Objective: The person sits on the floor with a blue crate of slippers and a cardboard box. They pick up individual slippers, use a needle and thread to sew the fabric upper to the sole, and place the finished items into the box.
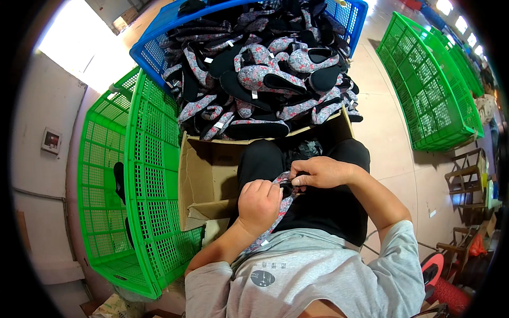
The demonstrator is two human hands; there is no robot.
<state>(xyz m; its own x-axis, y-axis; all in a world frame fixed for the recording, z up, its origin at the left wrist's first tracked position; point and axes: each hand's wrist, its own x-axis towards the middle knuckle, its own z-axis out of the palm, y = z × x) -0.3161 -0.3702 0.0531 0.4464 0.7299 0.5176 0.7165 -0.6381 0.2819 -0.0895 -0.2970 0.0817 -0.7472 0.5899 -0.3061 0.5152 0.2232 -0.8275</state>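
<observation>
A floral slipper (284, 208), grey with red flowers and a small white tag, lies across my lap between both hands. My left hand (259, 204) is closed around its left side, the fingers curled over the edge. At its upper end my right hand (319, 173) pinches the fabric rim between thumb and fingers. The dark opening of the slipper faces up between the hands. Just beyond my knees rises a large heap of matching slippers (270, 78) with black soles and linings, many with white tags.
The heap spills from a blue plastic crate (154, 45) over an open cardboard box (204, 169) by my knees. Tall green crates (151, 212) stand at my left, with dark pieces inside. Another green crate (424, 79) stands on the tiled floor at right, beyond a wooden stool (466, 172).
</observation>
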